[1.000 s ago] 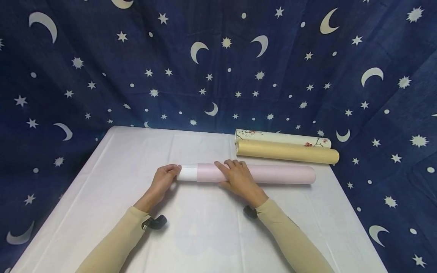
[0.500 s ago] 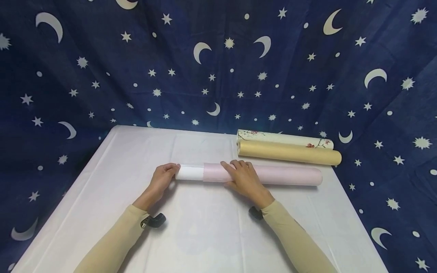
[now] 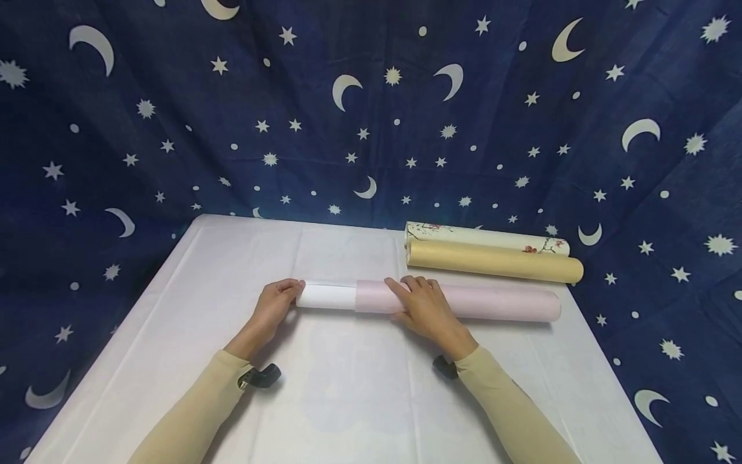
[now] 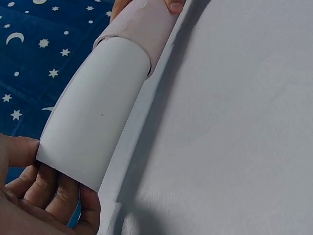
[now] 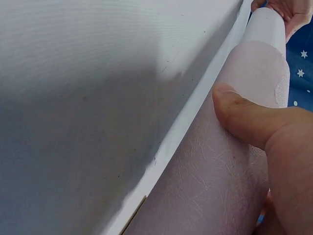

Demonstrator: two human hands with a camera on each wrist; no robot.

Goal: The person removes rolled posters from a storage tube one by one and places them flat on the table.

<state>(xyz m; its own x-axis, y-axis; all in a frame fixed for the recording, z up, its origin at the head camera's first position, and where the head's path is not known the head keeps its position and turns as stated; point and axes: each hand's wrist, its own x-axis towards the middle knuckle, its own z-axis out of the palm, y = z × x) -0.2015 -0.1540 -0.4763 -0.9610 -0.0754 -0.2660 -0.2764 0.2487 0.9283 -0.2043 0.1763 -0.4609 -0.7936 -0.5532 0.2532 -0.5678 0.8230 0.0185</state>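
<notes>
A pink wallpaper-like roll point(image 3: 504, 304) lies crosswise above the white table, with a white rolled sheet point(image 3: 327, 296) sticking out of its left end. My left hand point(image 3: 271, 310) pinches the white sheet's outer end. In the left wrist view, the thumb of that hand point(image 4: 44, 196) is on the sheet's outside and the fingers curl inside its rim. My right hand point(image 3: 428, 308) grips the pink roll near its left end. Its thumb point(image 5: 239, 112) presses the near side in the right wrist view, while most of its other fingers are hidden behind the roll.
Behind the pink roll, a gold roll point(image 3: 493, 260) and a cream roll with red blossoms point(image 3: 475, 234) lie side by side at the back right of the white-covered table point(image 3: 348, 399). A dark blue star-and-moon curtain point(image 3: 301, 96) hangs behind and along both sides.
My right hand has slid rightward with the pink roll, and a longer stretch of the white sheet shows. My left hand keeps its pinch on the end. The head view has shifted slightly.
</notes>
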